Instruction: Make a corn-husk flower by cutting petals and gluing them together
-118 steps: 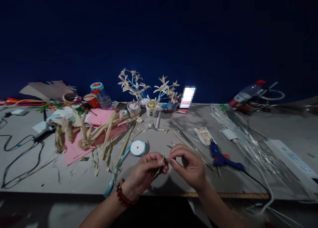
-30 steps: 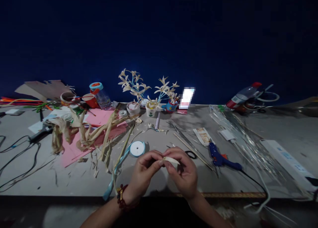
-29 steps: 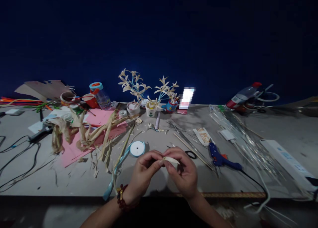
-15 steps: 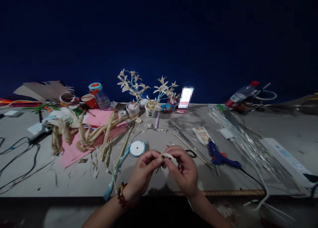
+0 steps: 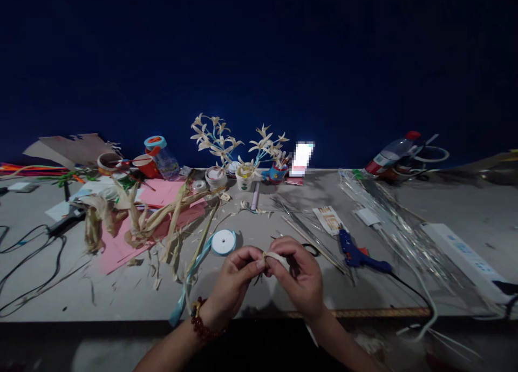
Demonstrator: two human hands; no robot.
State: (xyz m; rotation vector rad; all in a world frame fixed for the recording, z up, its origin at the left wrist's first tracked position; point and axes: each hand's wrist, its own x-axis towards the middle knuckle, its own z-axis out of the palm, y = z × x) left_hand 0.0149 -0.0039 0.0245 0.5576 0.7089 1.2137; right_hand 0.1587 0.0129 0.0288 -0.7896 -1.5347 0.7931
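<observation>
Seemingly, shaping or fitting a strip (image 5: 279, 259) is the step in hand: near the front edge of the desk (image 5: 133, 296), the left hand (image 5: 238, 275) pinches its end, the right hand (image 5: 300, 277) its curved length; next likely calls for a steady left pinch.

The tabletop (image 5: 133, 302) looks smooth and matt from here, the husks (image 5: 140, 225) dry and rough, the held strip (image 5: 277, 257) smooth. Pink sheets (image 5: 115, 254) are paper; the glue gun (image 5: 358, 256) is plastic.
</observation>
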